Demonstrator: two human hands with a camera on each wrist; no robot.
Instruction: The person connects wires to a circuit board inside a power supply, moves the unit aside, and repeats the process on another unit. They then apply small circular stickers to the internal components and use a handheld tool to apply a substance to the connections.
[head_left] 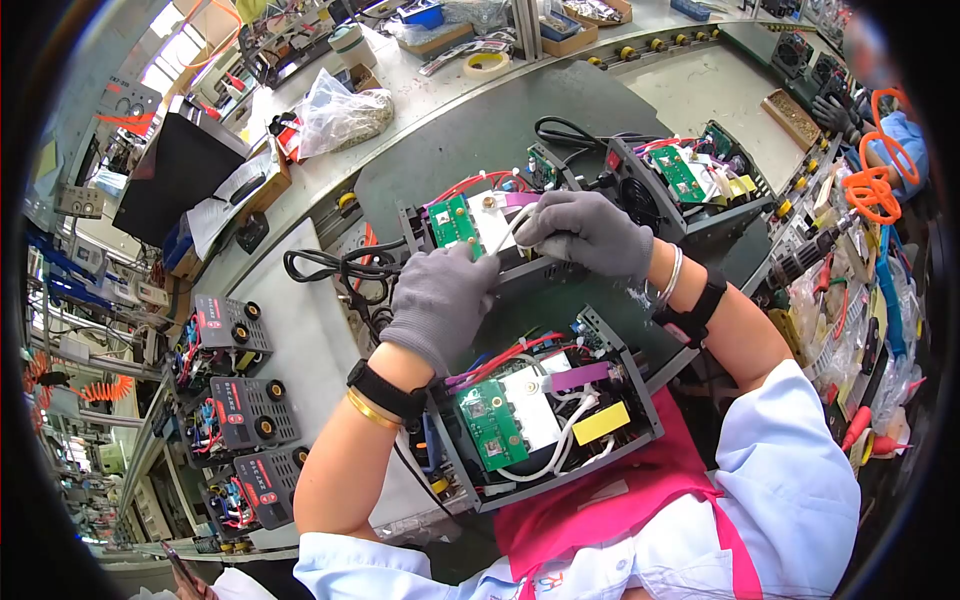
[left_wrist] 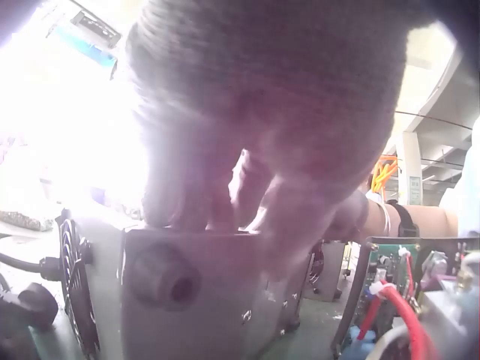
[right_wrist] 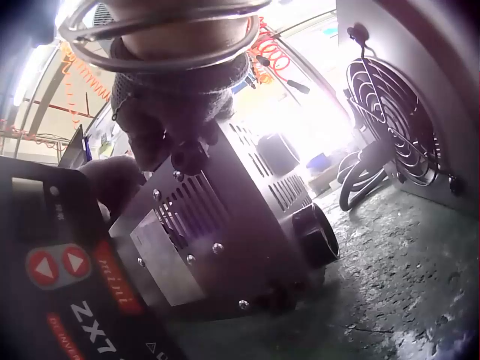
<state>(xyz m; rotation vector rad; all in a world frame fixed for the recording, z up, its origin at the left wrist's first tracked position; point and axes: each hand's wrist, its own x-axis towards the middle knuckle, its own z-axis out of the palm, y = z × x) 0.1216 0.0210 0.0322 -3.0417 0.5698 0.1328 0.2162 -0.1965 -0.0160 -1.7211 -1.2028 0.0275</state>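
Both gloved hands are over the open far unit point(head_left: 453, 222), which has a green board, white blocks and red wires. A white cable point(head_left: 513, 232) spans the short gap between them. The left hand point(head_left: 440, 302) has curled fingers at the cable's lower end; its fingertips are partly hidden. Thumb and fingers of the right hand point(head_left: 590, 235) pinch the upper end. In the left wrist view the left hand point(left_wrist: 262, 105) reaches over the grey housing point(left_wrist: 187, 300). The right wrist view shows the right hand point(right_wrist: 169, 109) above the slotted panel point(right_wrist: 225, 247).
Another open unit point(head_left: 550, 410) sits nearest the body, and a third point(head_left: 690, 180) stands at the right. Several units with labelled panels point(head_left: 245, 400) are lined up at the left. Black cables point(head_left: 345, 265) lie beside the far unit. A plastic bag point(head_left: 340, 112) rests on the back bench.
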